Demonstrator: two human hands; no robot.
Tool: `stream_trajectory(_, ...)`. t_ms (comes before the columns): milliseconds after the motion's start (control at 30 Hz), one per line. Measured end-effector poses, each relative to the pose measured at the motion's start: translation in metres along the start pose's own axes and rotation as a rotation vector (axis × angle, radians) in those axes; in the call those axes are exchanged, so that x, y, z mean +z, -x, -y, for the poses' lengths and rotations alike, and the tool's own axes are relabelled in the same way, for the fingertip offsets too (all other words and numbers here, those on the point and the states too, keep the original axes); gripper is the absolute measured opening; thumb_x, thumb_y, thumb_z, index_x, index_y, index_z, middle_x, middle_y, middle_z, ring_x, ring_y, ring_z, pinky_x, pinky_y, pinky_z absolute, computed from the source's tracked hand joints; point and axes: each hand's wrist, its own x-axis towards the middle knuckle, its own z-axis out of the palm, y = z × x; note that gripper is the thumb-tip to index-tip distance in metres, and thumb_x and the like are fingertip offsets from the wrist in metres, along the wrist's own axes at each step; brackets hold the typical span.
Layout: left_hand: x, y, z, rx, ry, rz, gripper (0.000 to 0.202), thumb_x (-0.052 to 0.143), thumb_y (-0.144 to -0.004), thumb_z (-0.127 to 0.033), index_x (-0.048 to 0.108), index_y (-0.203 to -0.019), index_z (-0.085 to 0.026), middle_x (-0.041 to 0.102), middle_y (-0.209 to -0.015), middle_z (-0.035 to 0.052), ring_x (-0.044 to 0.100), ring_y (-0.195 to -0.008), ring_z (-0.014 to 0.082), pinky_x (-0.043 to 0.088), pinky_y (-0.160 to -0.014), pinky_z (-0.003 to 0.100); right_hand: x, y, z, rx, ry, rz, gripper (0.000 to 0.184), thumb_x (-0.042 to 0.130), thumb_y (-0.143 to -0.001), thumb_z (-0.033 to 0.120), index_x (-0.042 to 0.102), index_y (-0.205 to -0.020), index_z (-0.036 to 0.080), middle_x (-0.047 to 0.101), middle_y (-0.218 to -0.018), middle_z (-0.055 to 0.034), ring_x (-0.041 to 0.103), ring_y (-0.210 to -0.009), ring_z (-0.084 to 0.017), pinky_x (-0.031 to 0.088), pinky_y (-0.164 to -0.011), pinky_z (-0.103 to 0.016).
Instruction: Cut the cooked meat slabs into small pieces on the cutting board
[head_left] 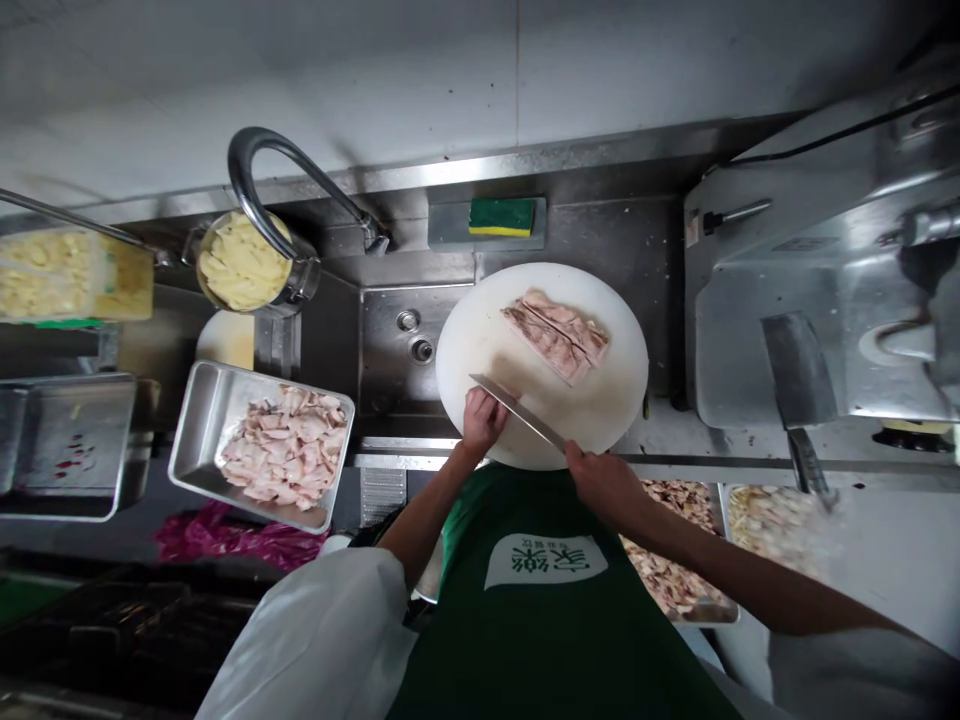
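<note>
My right hand (600, 482) is wrapped around the handle of a kitchen knife (534, 422). Its long blade slants up and left across the front part of a round white cutting board (465, 320). Close against the blade, my left hand (483, 418) has its fingers curled down at the board; whatever is under them is hidden by the hand and knife. Farther back on the board lie pale pink strips of raw meat (555, 335) side by side, apart from both hands.
Left of the sink (386, 375), a metal tray (196, 420) holds sliced meat (289, 450). A faucet (247, 150) arches beside a pot of pale yellow slices (244, 262). Behind the board sits a green sponge (502, 217). A cleaver (799, 375) and a metal machine (720, 300) stand right.
</note>
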Motion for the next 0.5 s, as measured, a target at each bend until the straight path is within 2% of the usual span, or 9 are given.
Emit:
stream_trajectory(133,0.002,0.001,0.002,0.004,-0.022,-0.006,0.014,0.053,-0.095,-0.027,0.065,-0.096,-0.02,0.064,-0.092,0.007,0.057,-0.093,0.0199,0.048,-0.085,0.037,-0.01,-0.015,0.001,-0.112,0.003,-0.082,0.035,0.03,-0.094,0.008,0.045,-0.126,0.006,0.071,-0.096,-0.0189,0.071,-0.092,-0.027,0.049,-0.073,-0.031)
stream_trajectory(333,0.005,0.002,0.001,0.017,-0.037,-0.05,0.015,0.052,-0.094,-0.026,0.064,-0.1,-0.019,0.066,-0.094,0.0081,0.06,-0.096,0.0204,0.051,-0.087,0.039,0.008,0.011,-0.022,0.041,-0.034,0.112,0.03,0.036,-0.09,0.005,0.049,-0.116,0.011,0.071,-0.085,-0.0139,0.072,-0.081,-0.026,0.048,-0.068,-0.031)
stream_trajectory(400,0.006,0.003,0.001,0.016,-0.038,-0.055,0.015,0.052,-0.094,-0.025,0.064,-0.102,-0.02,0.066,-0.095,0.0081,0.06,-0.097,0.0203,0.051,-0.087,0.039,0.002,-0.002,-0.016,-0.005,-0.038,0.06,0.029,0.036,-0.09,0.004,0.05,-0.116,0.01,0.071,-0.084,-0.0137,0.071,-0.08,-0.024,0.048,-0.07,-0.029)
stream_trajectory(500,0.007,0.006,0.002,-0.003,-0.022,-0.052,0.016,0.052,-0.095,-0.025,0.063,-0.105,-0.02,0.066,-0.097,0.0083,0.06,-0.099,0.0204,0.05,-0.089,0.039,-0.02,-0.044,0.001,-0.1,-0.026,-0.086,0.032,0.032,-0.093,0.004,0.05,-0.119,0.008,0.071,-0.096,-0.0148,0.069,-0.09,-0.02,0.047,-0.079,-0.026)
